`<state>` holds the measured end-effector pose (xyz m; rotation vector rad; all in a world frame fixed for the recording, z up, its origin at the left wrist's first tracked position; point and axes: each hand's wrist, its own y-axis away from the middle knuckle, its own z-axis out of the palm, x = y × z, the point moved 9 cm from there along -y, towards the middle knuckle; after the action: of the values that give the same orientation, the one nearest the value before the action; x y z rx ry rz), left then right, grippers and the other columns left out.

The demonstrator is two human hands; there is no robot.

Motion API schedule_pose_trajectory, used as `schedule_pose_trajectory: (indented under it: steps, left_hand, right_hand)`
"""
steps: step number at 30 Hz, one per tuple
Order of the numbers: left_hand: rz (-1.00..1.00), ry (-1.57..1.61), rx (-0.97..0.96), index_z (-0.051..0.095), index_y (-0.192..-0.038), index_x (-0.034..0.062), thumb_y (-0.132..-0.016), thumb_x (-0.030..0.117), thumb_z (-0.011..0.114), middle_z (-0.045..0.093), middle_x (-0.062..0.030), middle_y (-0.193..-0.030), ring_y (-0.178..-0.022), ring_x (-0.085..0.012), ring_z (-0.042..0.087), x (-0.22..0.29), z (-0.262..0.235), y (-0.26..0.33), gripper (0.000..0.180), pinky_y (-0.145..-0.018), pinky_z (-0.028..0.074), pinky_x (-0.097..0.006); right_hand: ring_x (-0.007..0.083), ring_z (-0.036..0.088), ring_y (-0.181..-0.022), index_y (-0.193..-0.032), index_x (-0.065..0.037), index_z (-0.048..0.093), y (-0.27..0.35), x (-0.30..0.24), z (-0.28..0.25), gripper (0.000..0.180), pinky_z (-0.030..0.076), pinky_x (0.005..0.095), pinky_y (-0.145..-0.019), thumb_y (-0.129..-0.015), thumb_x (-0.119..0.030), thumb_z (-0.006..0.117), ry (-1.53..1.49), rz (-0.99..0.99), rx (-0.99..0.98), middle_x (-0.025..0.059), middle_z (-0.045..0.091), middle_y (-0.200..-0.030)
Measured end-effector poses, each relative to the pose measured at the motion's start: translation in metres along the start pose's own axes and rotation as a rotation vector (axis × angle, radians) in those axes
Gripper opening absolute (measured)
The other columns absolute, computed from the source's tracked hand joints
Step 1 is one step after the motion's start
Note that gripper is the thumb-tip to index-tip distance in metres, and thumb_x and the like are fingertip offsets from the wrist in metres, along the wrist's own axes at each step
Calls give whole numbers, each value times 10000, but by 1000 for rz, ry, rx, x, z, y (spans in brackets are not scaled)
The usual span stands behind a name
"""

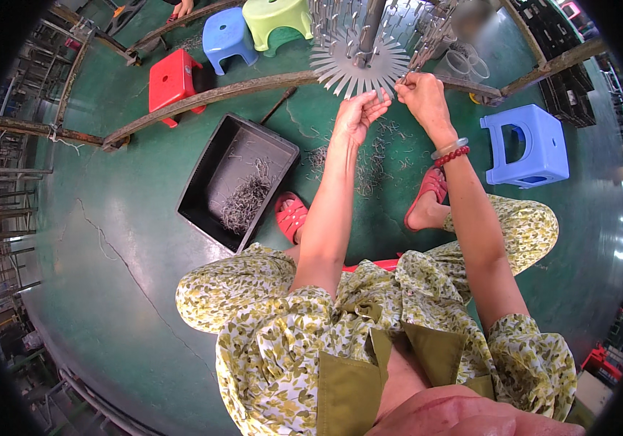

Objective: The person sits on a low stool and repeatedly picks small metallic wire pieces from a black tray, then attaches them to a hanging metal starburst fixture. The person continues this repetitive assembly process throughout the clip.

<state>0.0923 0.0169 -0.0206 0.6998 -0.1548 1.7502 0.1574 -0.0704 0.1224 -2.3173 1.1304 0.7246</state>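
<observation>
A grey metal disc with slotted, finger-like edges (359,65) sits on an upright post, with many small metal pieces (428,43) hanging in strands above and beside it. My left hand (359,115) is at the disc's near rim, palm turned up, its fingers half curled and apart. I cannot make out anything held in it. Close by on the right, my right hand (425,100) pinches thumb and fingers together by the lower end of the hanging pieces. Whatever lies in that pinch is too small to name.
A black bin (202,178) with a heap of thin metal bits (247,200) stands left of my feet. More bits (373,163) lie scattered on the green floor. Around are wooden frame bars (217,99) and red (172,80), blue (228,36), green (277,18) and periwinkle (550,145) stools.
</observation>
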Motion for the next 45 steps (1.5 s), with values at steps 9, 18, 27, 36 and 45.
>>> schedule_pose_trajectory:
  steps: [9,18,27,36,45]
  left_hand:
    - [-15,42,-2,588,-996,-57,-857,136,552,659,-147,-910,-788,-220,659,1,-4,-1,241,-692,552,-298]
    - [-30,39,-23,623,-971,68,-846,252,572,622,4,-740,-624,-81,542,-4,-2,2,228,-651,489,-309]
    - [-79,-151,-59,611,-1039,16,-787,221,682,650,-86,-988,-907,-190,621,-14,-4,54,333,-768,518,-363]
    - [-227,-1439,1071,729,-776,110,-639,254,769,664,-18,-651,-587,-85,620,193,-280,182,203,-585,516,-234]
    - [340,-1655,1124,696,-810,73,-730,81,607,645,-184,-780,-773,-343,636,200,-352,153,119,-727,506,-405]
  right_hand:
    - [154,618,-527,-1061,42,606,52,-32,-20,319,494,300,-521,-809,-153,632,-396,37,25,151,635,-656]
    - [59,499,-436,-1049,40,608,21,-49,15,268,408,231,-401,-880,-163,564,-381,49,153,37,585,-573]
    - [130,507,-536,-949,-28,646,40,-54,2,229,414,303,-508,-886,-216,530,-155,-138,165,75,563,-639]
    - [15,429,-547,-1052,-10,639,59,-54,-12,217,326,161,-485,-924,-141,522,-449,-72,81,-19,531,-708]
    - [12,462,-582,-977,32,630,54,-47,-9,173,362,159,-466,-922,-49,488,-394,-88,102,73,633,-922]
